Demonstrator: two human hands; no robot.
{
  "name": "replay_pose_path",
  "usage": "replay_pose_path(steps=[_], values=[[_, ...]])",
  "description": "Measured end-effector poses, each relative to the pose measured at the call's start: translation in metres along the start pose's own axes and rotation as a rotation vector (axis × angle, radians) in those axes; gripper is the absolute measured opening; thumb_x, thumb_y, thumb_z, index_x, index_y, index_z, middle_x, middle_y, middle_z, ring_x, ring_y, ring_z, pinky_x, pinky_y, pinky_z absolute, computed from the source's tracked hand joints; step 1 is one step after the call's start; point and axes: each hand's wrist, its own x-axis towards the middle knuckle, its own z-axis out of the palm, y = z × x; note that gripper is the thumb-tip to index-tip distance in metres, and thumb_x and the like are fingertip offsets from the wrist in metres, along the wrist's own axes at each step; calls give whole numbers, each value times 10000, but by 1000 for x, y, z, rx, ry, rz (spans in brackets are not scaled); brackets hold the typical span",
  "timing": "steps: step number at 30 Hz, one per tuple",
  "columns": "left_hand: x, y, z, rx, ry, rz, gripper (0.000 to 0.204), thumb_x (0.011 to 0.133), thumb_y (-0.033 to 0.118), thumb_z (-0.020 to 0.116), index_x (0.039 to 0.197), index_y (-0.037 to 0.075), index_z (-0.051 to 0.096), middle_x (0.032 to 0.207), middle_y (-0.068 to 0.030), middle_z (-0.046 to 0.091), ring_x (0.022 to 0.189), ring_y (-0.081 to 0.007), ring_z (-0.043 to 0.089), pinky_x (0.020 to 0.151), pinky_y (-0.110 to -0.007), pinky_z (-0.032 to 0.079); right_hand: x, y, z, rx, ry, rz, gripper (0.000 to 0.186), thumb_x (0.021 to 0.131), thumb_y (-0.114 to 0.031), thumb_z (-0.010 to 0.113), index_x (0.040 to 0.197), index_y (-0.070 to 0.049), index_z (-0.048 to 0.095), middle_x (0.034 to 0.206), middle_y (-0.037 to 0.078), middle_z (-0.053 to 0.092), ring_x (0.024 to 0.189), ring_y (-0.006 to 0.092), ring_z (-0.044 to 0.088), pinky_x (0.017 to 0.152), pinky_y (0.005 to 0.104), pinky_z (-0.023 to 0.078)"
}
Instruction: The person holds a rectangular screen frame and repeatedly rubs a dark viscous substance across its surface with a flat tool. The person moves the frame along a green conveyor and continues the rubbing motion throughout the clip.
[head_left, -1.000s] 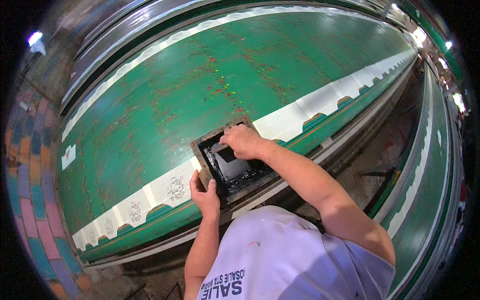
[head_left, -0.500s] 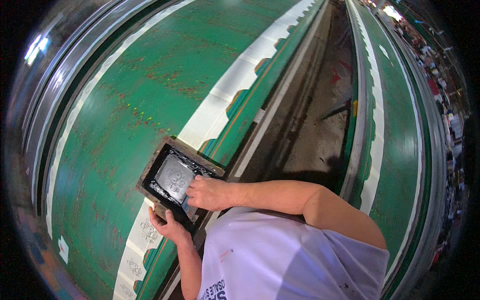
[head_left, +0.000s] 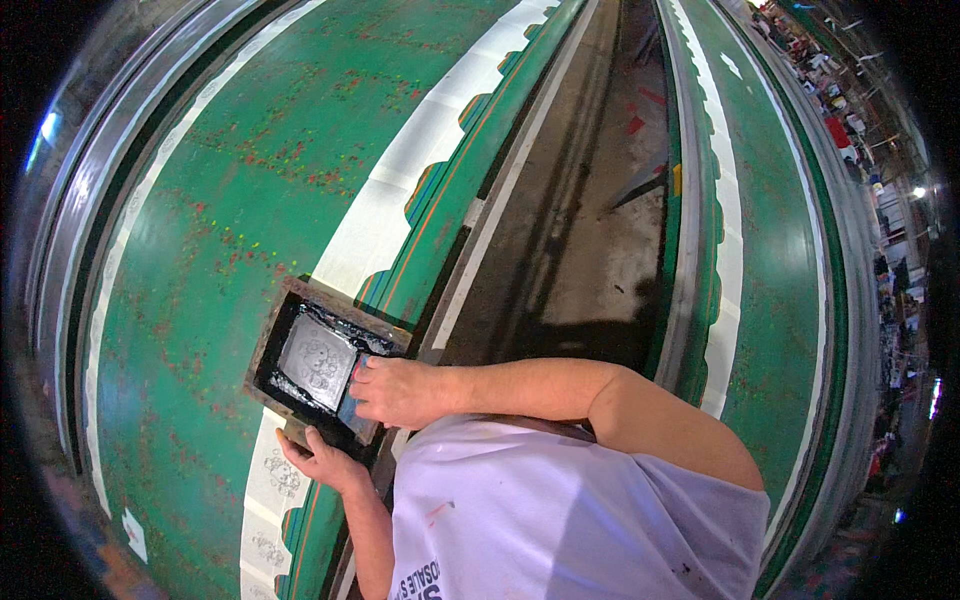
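Observation:
A small wooden-sided printing screen (head_left: pixel 262 345) lies on a long white strip with a scalloped edge (head_left: pixel 375 215). Its inner border is coated in black ink around a pale mesh window (head_left: pixel 318 362) with a line pattern. At the screen's right side, my right hand (head_left: pixel 395 390) is closed on a squeegee with a bluish blade (head_left: pixel 349 408), partly hidden by the fingers. My left hand (head_left: pixel 328 462) grips the screen's near corner, thumb on top, some fingers out of sight. Closer to me, the strip carries black outline prints (head_left: pixel 282 474).
The strip runs along a long green table (head_left: pixel 220 240) speckled with red and yellow paint. A dark aisle (head_left: pixel 570 220) separates it from a second green table (head_left: pixel 770 330) with another white strip (head_left: pixel 728 250). A white scrap (head_left: pixel 134 534) lies at the near left.
The view has shifted, so the screen and both hands appear farther left. The squeegee's bluish blade shows more beside my right hand. My left hand keeps its hold on the screen.

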Motion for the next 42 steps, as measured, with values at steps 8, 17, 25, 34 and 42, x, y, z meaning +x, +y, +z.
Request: replay_pose_path(steps=[8, 17, 25, 34, 42], values=[[-12, 3, 14, -28, 44, -30, 885, 923, -101, 719, 1741, -26, 389, 1678, -204, 524, 1455, -315, 581, 1272, -432, 434, -31, 35, -1, 252, 551, 389, 439, 888, -242, 894, 1297, -112, 798, 1370, 143, 718, 1424, 381, 609, 1202, 535, 486], [-21, 24, 35, -10, 123, 132, 944, 823, -131, 695, 1726, -16, 445, 1639, -176, 577, 1479, -297, 579, 1285, -407, 411, -57, 77, -11, 609, 401, 448, 389, 982, -132, 837, 1358, -59, 769, 1456, 183, 706, 1399, 379, 670, 1186, 470, 538], [-40, 28, 157, 20, 121, 170, 907, 827, -53, 722, 1696, -65, 462, 1657, -209, 573, 1549, -301, 539, 1317, -414, 386, -108, 175, -50, 516, 451, 376, 373, 943, -132, 855, 1306, -71, 792, 1421, 178, 736, 1361, 387, 670, 1197, 503, 512], [-60, 30, 255, -148, 129, 127, 922, 820, -97, 710, 1703, -53, 449, 1614, -183, 611, 1485, -274, 595, 1272, -393, 447, -134, 242, -106, 261, 416, 178, 373, 924, -94, 843, 1288, -51, 774, 1412, 171, 700, 1347, 413, 637, 1160, 539, 520], [-60, 30, 266, -53, 125, 99, 921, 817, -97, 736, 1696, -41, 468, 1621, -194, 595, 1472, -293, 600, 1259, -410, 467, -112, 229, -116, 183, 101, -165, 466, 835, -168, 920, 1271, -77, 787, 1416, 141, 682, 1349, 377, 637, 1090, 524, 528]])
